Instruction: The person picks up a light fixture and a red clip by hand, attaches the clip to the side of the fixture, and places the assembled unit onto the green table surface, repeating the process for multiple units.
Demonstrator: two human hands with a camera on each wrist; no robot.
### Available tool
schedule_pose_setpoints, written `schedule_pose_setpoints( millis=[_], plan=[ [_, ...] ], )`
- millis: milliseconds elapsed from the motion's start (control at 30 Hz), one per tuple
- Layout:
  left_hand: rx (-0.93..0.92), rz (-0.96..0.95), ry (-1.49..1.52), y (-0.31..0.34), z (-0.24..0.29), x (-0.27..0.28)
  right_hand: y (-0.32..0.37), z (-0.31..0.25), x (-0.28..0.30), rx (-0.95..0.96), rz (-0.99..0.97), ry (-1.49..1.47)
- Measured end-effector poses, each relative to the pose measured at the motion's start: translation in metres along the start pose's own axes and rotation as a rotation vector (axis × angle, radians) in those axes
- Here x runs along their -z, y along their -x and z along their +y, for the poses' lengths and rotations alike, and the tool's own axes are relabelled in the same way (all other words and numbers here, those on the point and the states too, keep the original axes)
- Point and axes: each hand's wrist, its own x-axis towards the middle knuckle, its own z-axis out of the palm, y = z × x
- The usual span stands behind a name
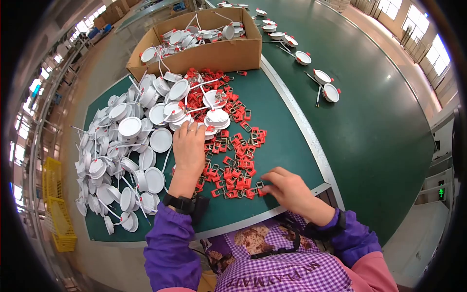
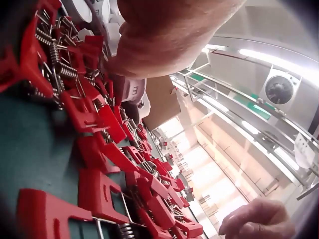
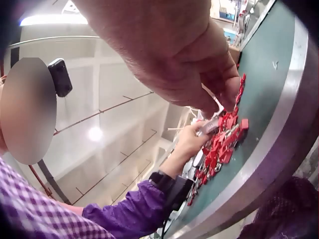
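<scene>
Gripping a white lamp (image 3: 211,125) in the left hand (image 1: 189,148), with fingers reaching forward, at the border between lamps and clips. Reaching in with the right hand (image 1: 289,192), fingers loosely bent and slightly parted from the thumb, right at the near edge of the red clips (image 1: 236,175); cannot tell whether touching one. Beside the left hand, heaped on the green bench (image 1: 292,151): many white lamps (image 1: 130,127) with cables. Beyond, at the far end, an open cardboard box (image 1: 204,57) holding more lamps. Past the metal edge, on a green surface (image 1: 379,146), a line of lamps with red clips fitted (image 1: 331,93).
</scene>
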Motion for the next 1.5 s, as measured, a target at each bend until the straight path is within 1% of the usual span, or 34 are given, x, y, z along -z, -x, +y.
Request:
schedule_pose_setpoints(
  millis=[33, 100, 167, 200, 267, 300, 333, 400, 433, 467, 533, 600, 633, 733, 767, 833, 867, 933, 967, 1033, 1067, 1133, 1200, 1267, 1300, 1333, 1400, 1433, 1500],
  plan=[
    [-0.002, 0.024, 0.038, 0.000, -0.001, 0.005, 0.000, 0.000, -0.003, 0.004, 0.004, -0.001],
    [-0.004, 0.050, 0.073, -0.003, -0.003, 0.018, -0.001, 0.000, -0.007, -0.059, -0.135, 0.050],
    [0.077, -0.018, 0.332, -0.010, -0.005, 0.036, -0.002, 0.000, -0.010, -0.072, -0.156, 0.094],
    [0.079, -0.014, 0.327, -0.011, -0.007, 0.040, -0.004, 0.000, -0.011, -0.089, -0.175, 0.140],
    [0.180, 0.053, 0.545, -0.013, -0.013, 0.047, -0.006, -0.002, -0.012, -0.108, -0.163, 0.127],
    [0.354, -0.075, 0.640, -0.017, -0.014, 0.054, -0.006, -0.003, -0.012, -0.133, -0.151, 0.115],
    [0.352, -0.071, 0.637, -0.018, -0.015, 0.061, -0.007, -0.002, -0.012, -0.129, -0.147, 0.114],
    [0.502, -0.137, 1.036, -0.015, -0.016, 0.070, -0.006, 0.003, -0.012, -0.153, -0.125, -0.043],
    [0.586, -0.115, 1.304, -0.007, -0.010, 0.068, -0.006, 0.005, -0.011, -0.150, -0.123, -0.044],
    [0.585, -0.113, 1.302, 0.001, -0.003, 0.073, -0.006, 0.006, -0.010, -0.152, -0.109, -0.075],
    [0.775, -0.147, 1.598, 0.016, 0.017, 0.085, -0.007, 0.006, -0.006, -0.154, -0.095, -0.110],
    [0.848, -0.137, 1.887, 0.036, 0.033, 0.077, -0.008, 0.000, 0.004, -0.271, -0.046, -0.252],
    [0.831, -0.167, 1.923, 0.045, 0.041, 0.074, -0.010, -0.001, 0.006, -0.302, -0.003, -0.315],
    [0.946, -0.208, 2.106, 0.065, 0.062, 0.074, -0.017, -0.004, 0.009, -0.347, 0.028, -0.378],
    [0.980, -0.201, 2.119, 0.070, 0.067, 0.074, -0.017, 0.001, 0.006, -0.348, 0.030, -0.378],
    [1.008, -0.181, 2.157, 0.077, 0.075, 0.072, -0.018, 0.013, -0.004, -0.219, 0.073, -0.188],
    [1.039, -0.158, 2.194, 0.080, 0.078, 0.071, -0.017, 0.014, -0.005, -0.216, 0.069, -0.189],
    [1.050, -0.125, 2.225, 0.086, 0.083, 0.067, -0.014, 0.011, -0.003, -0.140, 0.186, -0.044],
    [1.054, -0.100, 2.204, 0.087, 0.086, 0.066, -0.014, 0.007, -0.003, -0.144, 0.182, -0.043],
    [1.075, -0.082, 2.195, 0.088, 0.092, 0.065, -0.015, -0.002, -0.002, -0.235, 0.152, -0.392],
    [1.070, -0.094, 2.199, 0.089, 0.095, 0.064, -0.015, -0.006, -0.003, -0.241, 0.160, -0.389],
    [1.070, -0.027, 2.161, 0.090, 0.102, 0.061, -0.015, -0.017, -0.011, -0.271, 0.201, -0.604],
    [1.084, -0.009, 2.148, 0.091, 0.109, 0.059, -0.013, -0.028, -0.017, -0.264, 0.202, -0.599],
    [1.081, 0.094, 2.098, 0.090, 0.113, 0.062, -0.011, -0.034, -0.022, -0.097, 0.271, -0.374],
    [1.067, 0.102, 2.088, 0.090, 0.114, 0.063, -0.010, -0.039, -0.019, -0.052, 0.277, -0.289],
    [1.073, 0.104, 2.087, 0.090, 0.114, 0.063, -0.010, -0.042, -0.017, -0.054, 0.272, -0.290],
    [1.051, 0.152, 2.023, 0.091, 0.115, 0.062, -0.008, -0.044, -0.015, 0.000, 0.248, -0.151],
    [1.054, 0.149, 2.024, 0.092, 0.116, 0.062, -0.008, -0.042, -0.017, -0.004, 0.247, -0.151],
    [1.018, 0.167, 1.998, 0.092, 0.117, 0.061, -0.007, -0.037, -0.023, -0.012, 0.314, -0.258]
  ],
)
